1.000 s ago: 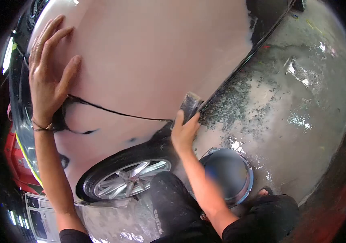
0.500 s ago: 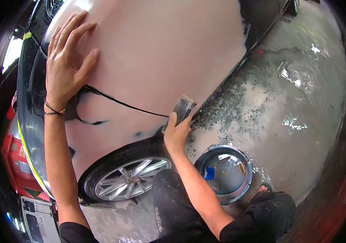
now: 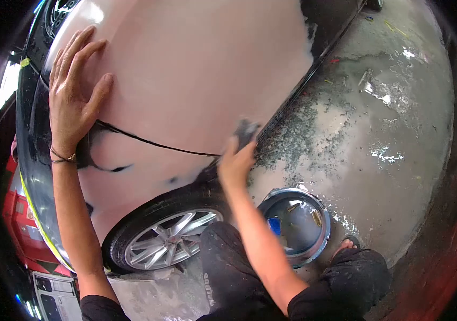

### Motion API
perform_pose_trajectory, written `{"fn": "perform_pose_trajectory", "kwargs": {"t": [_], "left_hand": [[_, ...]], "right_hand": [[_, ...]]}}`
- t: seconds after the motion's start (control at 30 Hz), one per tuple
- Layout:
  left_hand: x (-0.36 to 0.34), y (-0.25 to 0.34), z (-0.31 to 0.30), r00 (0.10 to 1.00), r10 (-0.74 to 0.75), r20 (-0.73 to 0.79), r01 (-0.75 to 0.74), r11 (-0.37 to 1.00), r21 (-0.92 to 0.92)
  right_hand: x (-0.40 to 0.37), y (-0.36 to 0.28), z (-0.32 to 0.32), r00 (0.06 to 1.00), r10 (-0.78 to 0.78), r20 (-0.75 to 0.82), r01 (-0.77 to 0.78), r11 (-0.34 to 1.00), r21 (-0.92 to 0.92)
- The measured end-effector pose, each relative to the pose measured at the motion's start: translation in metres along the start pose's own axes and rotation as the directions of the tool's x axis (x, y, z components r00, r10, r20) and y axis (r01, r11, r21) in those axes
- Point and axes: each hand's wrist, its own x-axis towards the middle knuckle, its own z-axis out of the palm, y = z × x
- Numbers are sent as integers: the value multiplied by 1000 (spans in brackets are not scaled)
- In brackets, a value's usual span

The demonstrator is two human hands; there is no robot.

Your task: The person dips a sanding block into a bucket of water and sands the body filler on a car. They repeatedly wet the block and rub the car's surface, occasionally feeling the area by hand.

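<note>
My left hand (image 3: 73,88) lies flat on the car's pale pinkish panel (image 3: 186,69), fingers stretched out and slightly spread. A dark cord bracelet circles that wrist. In my right hand (image 3: 236,163) is a dark grey sanding block (image 3: 246,132), gripped with the thumb along one side. The block rests against the panel's lower edge, close to the black sill. Both the block and this hand are smeared by motion. The dark panel gap (image 3: 153,143) runs between my two hands, and the tyre and silver wheel (image 3: 172,241) sit below.
A round bucket of cloudy water (image 3: 326,235) stands on the wet floor (image 3: 389,187), with a blue piece (image 3: 274,226) and several small strips in it. My knee is near the wheel, and a sandalled foot (image 3: 346,244) is right of the bucket. A red vehicle (image 3: 25,224) stands at far left.
The view has shifted slightly, so the car and bucket appear a little further left. My right hand and the sanding block have moved slightly up along the panel edge. My left hand stays on the panel.
</note>
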Motion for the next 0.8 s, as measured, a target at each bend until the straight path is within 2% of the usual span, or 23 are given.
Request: {"fn": "perform_pose_trajectory", "kwargs": {"t": [0.07, 0.1, 0.17, 0.23, 0.27, 0.3, 0.37, 0.47, 0.5, 0.57, 0.6, 0.67, 0.73, 0.8], "left_hand": [[-1, -2, 0, 1000, 12, 4, -12, 1000, -3], [0, -2, 1, 1000, 19, -2, -19, 1000, -7], [1, -3, 0, 1000, 29, -2, -29, 1000, -5], [2, -1, -4, 999, 32, 4, -32, 999, -3], [2, 0, -5, 1000, 28, 14, -28, 1000, 9], [2, 1, -7, 999, 23, 29, -24, 1000, 17], [3, 5, -5, 999, 19, 40, -20, 1000, 17], [7, 4, -4, 999, 26, 32, -26, 1000, 13], [7, 4, -5, 999, 22, 35, -22, 1000, 11], [2, 5, -5, 999, 19, 47, -19, 1000, 4], [2, 5, -3, 999, 26, 44, -26, 1000, 2], [5, 2, -5, 998, 36, 43, -36, 999, 5], [4, 4, -6, 999, 19, 50, -19, 1000, 7], [4, 5, -6, 999, 11, 50, -11, 1000, 11]], "right_hand": [[72, 61, -3, 977, 197, -82, -212, 941, -263], [100, 76, -7, 954, 295, -51, -299, 944, -137], [108, 74, -7, 962, 271, -23, -272, 961, -53], [63, 34, 5, 999, 37, -29, -40, 990, -135], [28, -12, 2, 995, 45, 90, -46, 999, 5], [-6, -27, 10, 992, -14, 128, 10, 1000, 25], [-46, -49, 9, 942, -255, 219, 274, 960, -63], [6, -32, 6, 933, -342, 113, 358, 918, -170], [43, -26, 4, 980, -144, 141, 144, 989, 10], [128, 2, 0, 997, -75, 30, 76, 996, -51], [164, 5, -8, 1000, 12, 23, -11, 999, -53], [179, 13, -5, 990, 111, 88, -106, 992, -61], [121, -8, 2, 994, -56, 94, 74, 975, -207], [28, -35, 8, 948, -285, 141, 302, 945, -124]]}}
